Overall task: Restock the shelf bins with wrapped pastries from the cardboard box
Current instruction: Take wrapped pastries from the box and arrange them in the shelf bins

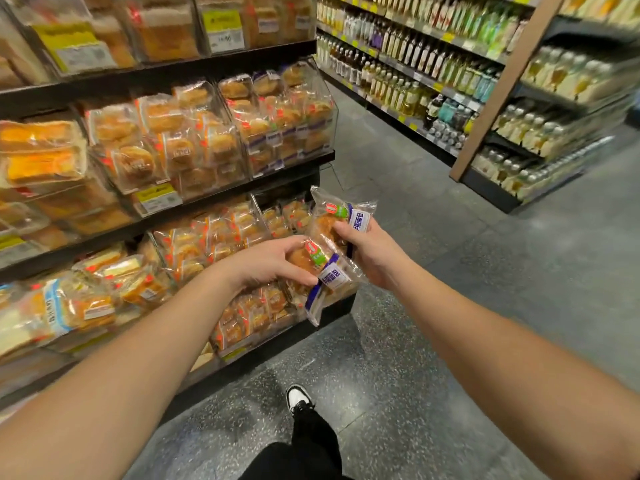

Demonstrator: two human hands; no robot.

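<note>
Your left hand [273, 261] covers part of the lower wrapped pastry [322, 268]; your right hand [374, 252] hides the upper one's [341, 216] base. Price labels [157, 199] blur, unreadable. Left bins [20, 161] are cut by the frame edge.

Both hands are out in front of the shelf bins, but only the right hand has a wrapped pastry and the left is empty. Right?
Not quite. The head view shows the left hand is not empty: it grips a wrapped pastry of its own. The right hand holds a second wrapped pastry, both out in front of the shelf bins.
</note>
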